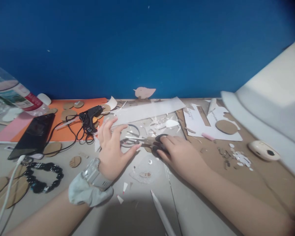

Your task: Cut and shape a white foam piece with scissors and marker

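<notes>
My right hand (175, 152) rests low over the table, its fingers curled on the dark handles of a pair of scissors (149, 141). The blades point left, towards my left hand (114, 147). That hand has its fingers spread, with the thumb reaching close to the scissors' tip; I see nothing held in it. Between the hands lies a clear round ring-like thing (137, 127), partly behind the left fingers and the blades. Small white paper scraps (172, 123) are scattered beyond the scissors. A white pen (161, 209) lies nearest me.
Left are a black glue gun (90, 118) with its cord, a dark phone (33, 134), a beaded bracelet (45, 177) and a tilted plastic bottle (17, 93). Right are cut white paper (193, 119), a cardboard disc (226, 127) and a cream rounded device (263, 150). A blue wall (147, 49) stands behind.
</notes>
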The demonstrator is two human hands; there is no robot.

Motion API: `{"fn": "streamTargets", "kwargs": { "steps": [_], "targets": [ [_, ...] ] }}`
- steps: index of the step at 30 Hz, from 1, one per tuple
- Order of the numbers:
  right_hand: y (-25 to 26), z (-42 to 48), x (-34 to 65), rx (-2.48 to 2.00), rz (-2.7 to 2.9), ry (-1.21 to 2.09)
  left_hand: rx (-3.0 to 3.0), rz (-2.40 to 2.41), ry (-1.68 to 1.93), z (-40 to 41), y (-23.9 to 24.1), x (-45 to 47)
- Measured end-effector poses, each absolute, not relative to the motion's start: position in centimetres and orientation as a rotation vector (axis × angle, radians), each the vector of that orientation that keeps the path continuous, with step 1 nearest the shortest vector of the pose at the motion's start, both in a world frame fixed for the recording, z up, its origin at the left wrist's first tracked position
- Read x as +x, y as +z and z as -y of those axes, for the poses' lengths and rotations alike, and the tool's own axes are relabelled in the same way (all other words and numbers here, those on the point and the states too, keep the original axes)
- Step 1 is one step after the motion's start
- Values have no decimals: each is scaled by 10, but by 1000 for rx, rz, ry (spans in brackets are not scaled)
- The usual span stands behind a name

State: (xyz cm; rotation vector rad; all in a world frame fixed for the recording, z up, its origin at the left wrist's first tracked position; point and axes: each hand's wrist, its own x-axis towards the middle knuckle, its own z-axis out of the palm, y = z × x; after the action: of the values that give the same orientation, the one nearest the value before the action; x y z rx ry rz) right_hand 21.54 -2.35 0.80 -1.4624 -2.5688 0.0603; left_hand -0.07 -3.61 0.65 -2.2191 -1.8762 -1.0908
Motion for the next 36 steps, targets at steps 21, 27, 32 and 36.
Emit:
{"fn": "streamTargets", "kwargs": {
  "steps": [21, 27, 32, 36],
  "targets": [
    [9, 25, 214, -1408, 2620, 93, -2536, 1667, -1002, 34, 6, -4],
    [8, 25, 214, -1405, 2620, 89, -2553, 1613, -1062, 34, 6, -4],
    [9, 26, 214, -1400, 2628, 65, -2573, 1620, -1097, 33, 8, -3],
    [12, 26, 213, -1475, 2601, 61, -2545, 1666, -1197, 33, 10, -4]
  ]
}}
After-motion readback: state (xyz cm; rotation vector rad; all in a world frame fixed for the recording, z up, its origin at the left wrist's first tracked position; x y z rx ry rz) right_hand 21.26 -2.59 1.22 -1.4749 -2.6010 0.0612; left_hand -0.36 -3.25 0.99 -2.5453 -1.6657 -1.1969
